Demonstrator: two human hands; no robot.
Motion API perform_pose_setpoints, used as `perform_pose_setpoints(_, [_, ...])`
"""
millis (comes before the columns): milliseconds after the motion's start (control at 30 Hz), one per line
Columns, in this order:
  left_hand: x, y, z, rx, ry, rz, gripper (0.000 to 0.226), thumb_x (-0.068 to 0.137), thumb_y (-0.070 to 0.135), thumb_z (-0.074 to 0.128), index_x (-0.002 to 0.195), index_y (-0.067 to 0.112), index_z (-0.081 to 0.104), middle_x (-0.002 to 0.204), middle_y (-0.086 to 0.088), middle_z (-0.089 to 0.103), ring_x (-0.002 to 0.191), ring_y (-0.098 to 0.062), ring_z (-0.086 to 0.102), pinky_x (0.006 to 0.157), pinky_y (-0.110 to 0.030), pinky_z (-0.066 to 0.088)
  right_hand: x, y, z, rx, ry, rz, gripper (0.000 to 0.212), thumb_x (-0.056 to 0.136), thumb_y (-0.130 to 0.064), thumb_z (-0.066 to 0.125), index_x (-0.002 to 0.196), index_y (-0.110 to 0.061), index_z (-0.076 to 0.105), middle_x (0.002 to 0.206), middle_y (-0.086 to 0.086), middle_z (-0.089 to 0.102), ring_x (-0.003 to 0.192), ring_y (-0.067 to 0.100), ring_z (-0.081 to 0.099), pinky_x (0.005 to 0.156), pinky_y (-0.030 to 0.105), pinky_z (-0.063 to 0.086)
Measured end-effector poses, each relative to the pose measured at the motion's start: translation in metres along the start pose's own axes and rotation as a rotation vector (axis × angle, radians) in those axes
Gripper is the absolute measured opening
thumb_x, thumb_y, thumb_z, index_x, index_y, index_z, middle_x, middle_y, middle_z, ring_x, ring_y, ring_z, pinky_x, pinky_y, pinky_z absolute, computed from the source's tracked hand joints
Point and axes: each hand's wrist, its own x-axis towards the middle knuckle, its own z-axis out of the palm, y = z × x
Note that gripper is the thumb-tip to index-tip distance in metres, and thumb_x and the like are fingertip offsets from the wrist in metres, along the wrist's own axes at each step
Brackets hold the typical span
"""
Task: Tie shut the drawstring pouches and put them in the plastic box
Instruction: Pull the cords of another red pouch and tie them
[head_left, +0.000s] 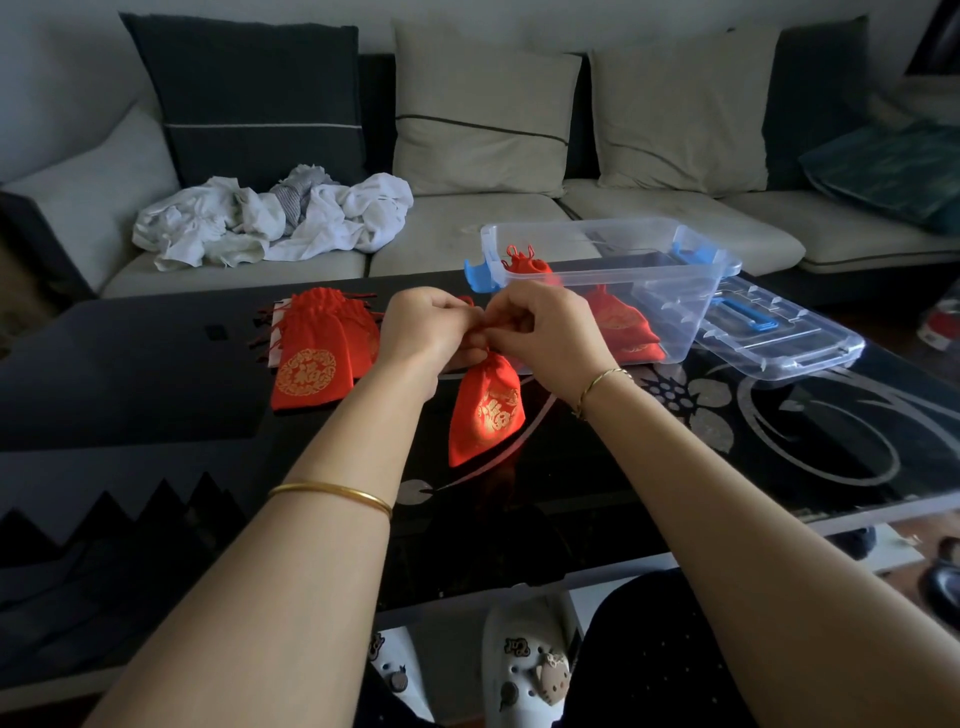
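A red drawstring pouch (485, 410) with gold print hangs over the black table, its neck gathered. My left hand (427, 328) and my right hand (540, 332) meet above it, both pinching its red cords at the neck. A pile of several flat red pouches (311, 358) lies on the table to the left. The clear plastic box (696, 270) stands open behind my right hand, with tied red pouches (623, 322) inside.
The box's clear lid (779, 338) with a blue handle lies to the right of the box. The glossy black table (779, 447) has a flower pattern. Behind it a sofa holds cushions and crumpled white cloth (270, 218). White shoes (524, 670) show below the table edge.
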Motion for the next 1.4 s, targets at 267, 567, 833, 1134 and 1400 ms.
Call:
perform_pose_setpoints(267, [0.000, 0.004, -0.002, -0.026, 0.016, -0.003, 0.019, 0.088, 0.000, 0.057, 0.070, 0.007, 0.058, 0.061, -0.009, 0.057, 0.035, -0.005, 0.053, 0.039, -0.016, 0.046, 0.003, -0.005, 0.002, -0.179, -0.049, -0.052, 0.011, 0.080, -0.012, 0.063, 0.089, -0.009, 0.070, 0.080, -0.001, 0.059, 0.073, 0.009, 0.048, 0.060, 0.016, 0.034])
perform_pose_setpoints(567, [-0.004, 0.019, -0.013, 0.179, 0.059, 0.232, 0.013, 0.083, -0.001, 0.059, 0.092, 0.009, 0.061, 0.075, 0.001, 0.053, 0.066, -0.007, 0.055, 0.052, -0.019, 0.053, 0.002, 0.007, 0.001, 0.727, -0.039, 0.607, 0.020, 0.085, -0.005, 0.060, 0.065, -0.001, 0.058, 0.058, 0.005, 0.042, 0.049, 0.012, 0.034, 0.049, 0.024, 0.029])
perform_pose_setpoints(833, [-0.007, 0.012, -0.001, 0.673, 0.061, 0.536, 0.006, 0.077, 0.019, 0.072, 0.082, 0.023, 0.073, 0.098, -0.001, 0.045, 0.081, -0.018, 0.054, 0.081, -0.026, 0.047, 0.004, 0.007, -0.004, 0.957, -0.086, 0.733, 0.021, 0.087, -0.007, 0.059, 0.066, -0.009, 0.057, 0.058, 0.002, 0.041, 0.049, 0.008, 0.031, 0.048, 0.019, 0.026])
perform_pose_setpoints(1134, [-0.003, 0.010, 0.000, 0.741, 0.043, 0.555, 0.008, 0.076, 0.018, 0.075, 0.082, 0.019, 0.069, 0.099, -0.002, 0.047, 0.081, -0.018, 0.055, 0.079, -0.030, 0.047, 0.003, 0.014, -0.008, 1.095, -0.208, 0.697, 0.025, 0.091, -0.008, 0.052, 0.067, -0.011, 0.057, 0.057, 0.000, 0.041, 0.052, 0.008, 0.030, 0.053, 0.021, 0.025])
perform_pose_setpoints(1400, [0.001, 0.009, -0.009, 0.735, -0.001, 0.481, 0.005, 0.087, 0.012, 0.059, 0.084, 0.010, 0.062, 0.090, -0.002, 0.057, 0.072, -0.015, 0.051, 0.058, -0.023, 0.034, 0.002, 0.030, -0.017, 0.668, -0.065, 0.510, 0.010, 0.088, -0.005, 0.060, 0.079, -0.008, 0.063, 0.074, 0.010, 0.057, 0.065, 0.016, 0.051, 0.067, 0.032, 0.049])
